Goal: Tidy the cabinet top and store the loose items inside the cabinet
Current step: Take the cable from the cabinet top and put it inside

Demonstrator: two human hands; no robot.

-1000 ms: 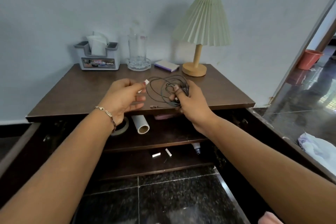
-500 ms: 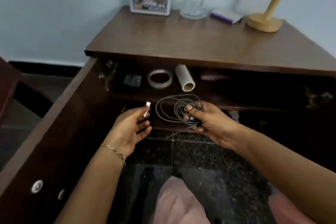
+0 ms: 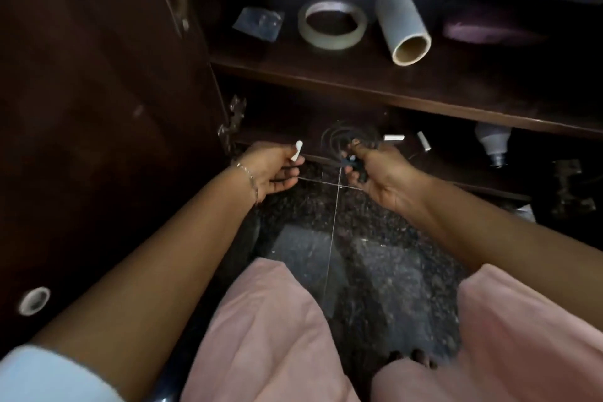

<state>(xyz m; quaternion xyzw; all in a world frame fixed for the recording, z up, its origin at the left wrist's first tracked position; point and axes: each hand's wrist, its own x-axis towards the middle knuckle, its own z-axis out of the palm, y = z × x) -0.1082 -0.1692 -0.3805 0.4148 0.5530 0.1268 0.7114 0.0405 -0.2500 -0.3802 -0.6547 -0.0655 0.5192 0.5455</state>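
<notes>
My right hand (image 3: 380, 174) grips a coiled black cable (image 3: 346, 137) at the front edge of the cabinet's bottom shelf (image 3: 456, 173). My left hand (image 3: 272, 168) pinches a small white piece (image 3: 297, 150) just left of the coil. Both hands are low, in front of the open cabinet. The upper shelf (image 3: 359, 81) holds a tape roll (image 3: 332, 24), a grey cardboard tube (image 3: 403, 31), a small clear packet (image 3: 259, 23) and a dim purple object (image 3: 483, 29). The cabinet top is out of view.
The open left door (image 3: 98, 108) stands close beside my left arm, its hinge (image 3: 231, 124) near my left hand. On the bottom shelf lie two small white pieces (image 3: 393, 138) and a light bulb (image 3: 492, 143). My knees in pink cloth are over the dark speckled floor (image 3: 375, 254).
I have crouched lower; the view dropped from the cabinet top to the shelves. Both hands went down with the cable and white piece, from the upper shelf's height to the bottom shelf's edge.
</notes>
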